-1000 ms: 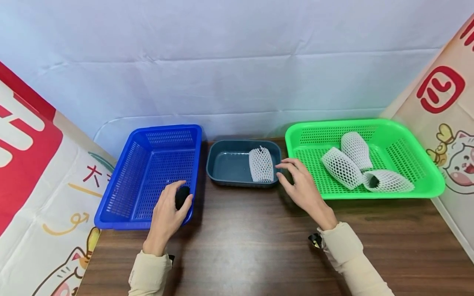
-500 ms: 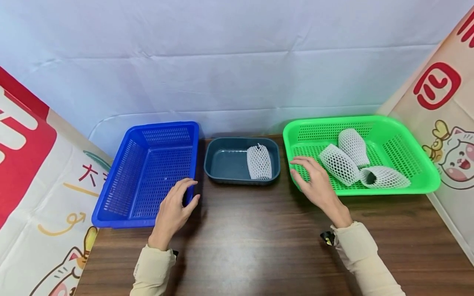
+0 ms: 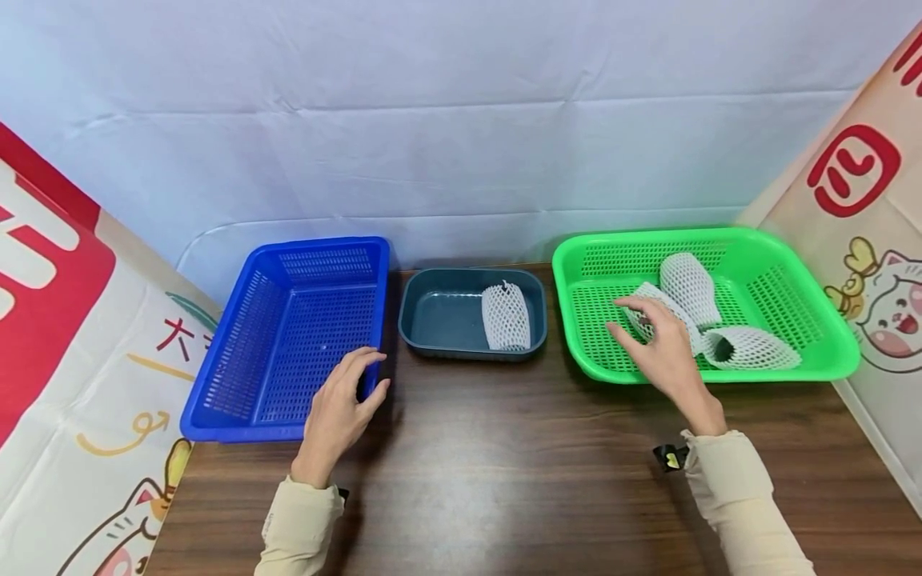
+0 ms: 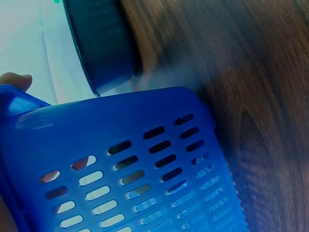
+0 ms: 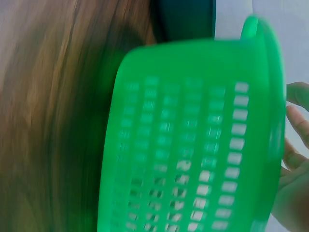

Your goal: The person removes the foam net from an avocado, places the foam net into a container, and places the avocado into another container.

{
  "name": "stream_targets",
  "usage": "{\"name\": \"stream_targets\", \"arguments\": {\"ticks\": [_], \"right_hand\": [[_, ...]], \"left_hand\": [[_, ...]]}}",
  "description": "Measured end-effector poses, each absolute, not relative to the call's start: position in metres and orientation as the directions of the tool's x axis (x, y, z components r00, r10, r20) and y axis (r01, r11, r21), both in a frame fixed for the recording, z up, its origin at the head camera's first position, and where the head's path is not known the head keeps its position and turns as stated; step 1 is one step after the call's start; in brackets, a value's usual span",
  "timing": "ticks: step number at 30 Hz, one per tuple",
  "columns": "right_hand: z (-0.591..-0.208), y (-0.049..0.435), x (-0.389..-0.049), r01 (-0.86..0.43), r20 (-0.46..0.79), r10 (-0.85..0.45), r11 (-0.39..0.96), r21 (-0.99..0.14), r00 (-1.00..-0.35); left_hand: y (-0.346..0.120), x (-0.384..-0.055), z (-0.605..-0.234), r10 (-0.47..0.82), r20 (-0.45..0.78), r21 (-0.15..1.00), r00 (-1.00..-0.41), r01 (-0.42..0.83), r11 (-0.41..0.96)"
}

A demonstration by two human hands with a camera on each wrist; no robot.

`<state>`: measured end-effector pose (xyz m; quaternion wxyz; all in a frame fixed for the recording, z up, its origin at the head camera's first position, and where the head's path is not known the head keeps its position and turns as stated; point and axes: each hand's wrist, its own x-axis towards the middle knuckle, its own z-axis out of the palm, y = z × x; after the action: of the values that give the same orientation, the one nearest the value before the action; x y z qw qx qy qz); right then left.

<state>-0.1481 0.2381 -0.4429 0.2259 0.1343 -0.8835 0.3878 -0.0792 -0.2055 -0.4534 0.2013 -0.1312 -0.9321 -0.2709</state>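
Note:
My right hand [image 3: 663, 348] hovers over the green basket [image 3: 605, 376], thumb and fingers spread. It partly covers a white foam net sleeve [image 3: 637, 320], one of three in that basket. Another foam net [image 3: 689, 288] lies behind it, and the third foam net [image 3: 756, 350] shows a dark opening at its left end. At the near right rim of the blue basket [image 3: 209, 416] is my left hand [image 3: 337, 416], fingers loosely curved and nothing visible between them. One more white net sleeve [image 3: 506, 318] lies in the right half of the dark teal tray [image 3: 439, 350].
The teal tray stands between the two baskets on the brown wooden table [image 3: 475, 464]. A white cloth [image 3: 446, 160] hangs behind. Printed panels [image 3: 875, 264] close off both sides. In the left wrist view, the blue basket wall [image 4: 96, 121] fills much of the picture.
My right hand has moved right from beside the teal tray to over the green basket. The dark rounded thing in my left hand one second ago no longer shows; that hand shifted slightly right.

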Motion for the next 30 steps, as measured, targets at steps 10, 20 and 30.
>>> {"name": "stream_targets", "arguments": {"ticks": [10,20,30], "right_hand": [[-0.438,0.272,-0.152,-0.18,0.258,0.006,0.701,-0.69,-0.966],[-0.435,0.296,-0.164,-0.096,0.123,-0.014,0.71,-0.697,-0.992],[-0.438,0.308,-0.176,0.024,-0.047,-0.007,0.769,-0.638,-0.999]], "left_hand": [[-0.204,-0.079,-0.453,0.131,0.438,0.441,-0.889,0.339,0.831],[-0.204,-0.077,-0.452,0.125,0.432,0.434,-0.893,0.327,0.839],[-0.204,-0.078,-0.452,0.121,0.435,0.436,-0.892,0.326,0.839]]}}
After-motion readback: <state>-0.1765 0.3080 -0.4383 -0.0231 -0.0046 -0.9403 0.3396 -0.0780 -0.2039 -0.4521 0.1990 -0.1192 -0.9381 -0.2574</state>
